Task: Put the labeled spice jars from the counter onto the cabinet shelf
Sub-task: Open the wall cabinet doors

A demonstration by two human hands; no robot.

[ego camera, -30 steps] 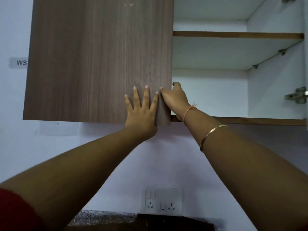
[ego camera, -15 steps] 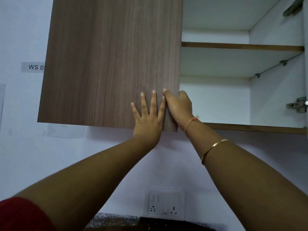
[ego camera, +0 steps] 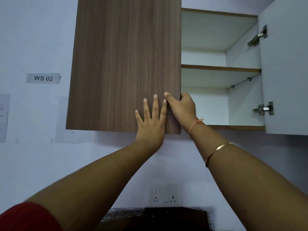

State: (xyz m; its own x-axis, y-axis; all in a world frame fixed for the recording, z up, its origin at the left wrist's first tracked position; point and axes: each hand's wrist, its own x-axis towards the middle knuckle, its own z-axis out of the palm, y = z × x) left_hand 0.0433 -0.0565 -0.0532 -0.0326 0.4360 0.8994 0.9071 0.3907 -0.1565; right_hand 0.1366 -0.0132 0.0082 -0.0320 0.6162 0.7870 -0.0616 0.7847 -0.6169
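Note:
A wall cabinet hangs above me. Its left wooden door (ego camera: 123, 64) covers the left half. My left hand (ego camera: 152, 119) lies flat on that door near its lower right corner, fingers straight. My right hand (ego camera: 182, 108) grips the door's right edge, thumb on the front and fingers curled behind it. The right door (ego camera: 286, 67) stands open, white inside. The cabinet's right half shows a bare middle shelf (ego camera: 220, 68) and a bare bottom shelf (ego camera: 236, 127). No spice jars are in view.
Metal hinges (ego camera: 263, 109) stick out from the open right door. A "WS 02" label (ego camera: 43, 78) and papers hang on the white wall at left. A switch and socket plate (ego camera: 165, 194) sits below, above a dark counter edge (ego camera: 160, 217).
My view has shifted so the cabinet sits lower and further right in frame, showing its top. Both hands stay on the left door's lower right corner.

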